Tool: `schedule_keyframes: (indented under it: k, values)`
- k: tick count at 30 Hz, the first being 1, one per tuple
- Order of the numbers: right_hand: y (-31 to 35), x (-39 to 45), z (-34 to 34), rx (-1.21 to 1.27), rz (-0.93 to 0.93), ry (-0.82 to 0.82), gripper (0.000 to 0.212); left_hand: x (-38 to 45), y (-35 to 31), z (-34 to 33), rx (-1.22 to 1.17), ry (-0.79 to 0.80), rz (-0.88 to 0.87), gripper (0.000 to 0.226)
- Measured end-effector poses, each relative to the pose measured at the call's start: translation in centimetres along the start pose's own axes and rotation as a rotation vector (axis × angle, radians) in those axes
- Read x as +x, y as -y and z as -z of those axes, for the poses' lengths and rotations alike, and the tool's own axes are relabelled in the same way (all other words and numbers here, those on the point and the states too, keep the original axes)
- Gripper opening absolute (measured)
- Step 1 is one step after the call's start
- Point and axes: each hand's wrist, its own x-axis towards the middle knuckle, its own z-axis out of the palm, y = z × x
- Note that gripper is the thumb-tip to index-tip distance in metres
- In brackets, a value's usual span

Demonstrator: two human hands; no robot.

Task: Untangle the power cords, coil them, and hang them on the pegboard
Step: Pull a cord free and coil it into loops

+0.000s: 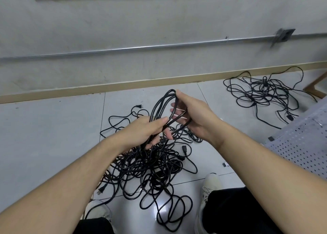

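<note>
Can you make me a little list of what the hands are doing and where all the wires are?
left hand: grips the looped cord low down
right hand: holds the loops' top
big tangle: on the floor, between the shoes
second tangle: on the floor, far right, by the wall
pegboard: at right, no cords on it

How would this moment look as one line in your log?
stage: coiling | left hand: grips coil | right hand: holds coil | pile: tangled | pegboard: bare

We face a grey wall (123, 24) with a metal conduit (141, 48) along it, a tan baseboard (123, 85), and a glossy grey tiled floor (44, 127).
</note>
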Motion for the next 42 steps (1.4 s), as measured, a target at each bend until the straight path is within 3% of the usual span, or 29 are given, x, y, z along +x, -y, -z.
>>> schedule_keyframes:
  k: [4, 8, 12, 15, 18, 23, 27, 32, 34, 37, 42]
  values:
    - [0.7, -0.3, -0.1, 0.057, -0.052, 0.021, 0.031, -0.6, -0.4, -0.3, -0.006, 0.053, -0.019, 0.056]
    - [0.6, -0.3, -0.6, 0.008, -0.059, -0.052, 0.044, -0.3, 0.0, -0.9, -0.102, -0.017, 0.005, 0.069]
    - [0.9, 0.2, -0.8, 0.189, -0.142, 0.006, 0.052, 0.0, 0.2, -2.4, -0.013, -0.166, -0.043, 0.036]
    - [1.3, 0.1, -0.3, 0.28, -0.208, 0.073, 0.053, 0.1, -0.3, -2.9, 0.004, -0.188, -0.118, 0.015]
    - [1.5, 0.0, -0.1, 0.269, -0.195, 0.083, 0.049, -0.4, -1.0, -3.1, -0.108, -0.061, -0.084, 0.035]
    - [1.5, 0.3, 0.2, 0.22, -0.115, 0.052, 0.042, -0.7, -1.0, -2.3, -0.376, 0.177, -0.072, 0.014]
    - [1.7, 0.0, -0.1, 0.178, -0.09, 0.034, 0.041, -1.0, -1.2, -1.9, -0.556, 0.342, -0.045, 0.029]
    - [0.8, 0.4, 0.3, 0.04, -0.034, -0.004, 0.058, -0.9, -0.8, -3.1, -0.517, 0.178, -0.044, 0.035]
    - [0.2, 0.3, 0.6, 0.075, -0.106, 0.087, 0.068, -0.8, -0.6, -3.1, -0.544, 0.113, -0.043, 0.036]
    - [-1.4, 0.6, 1.0, -0.087, -0.189, 0.252, 0.076, -0.2, -0.7, -2.3, -0.652, -0.022, -0.086, 0.031]
    - [-3.9, -0.5, 0.4, -0.624, -0.209, 0.596, 0.041, 0.9, -0.4, -0.9, -0.914, -0.237, -0.139, 0.03]
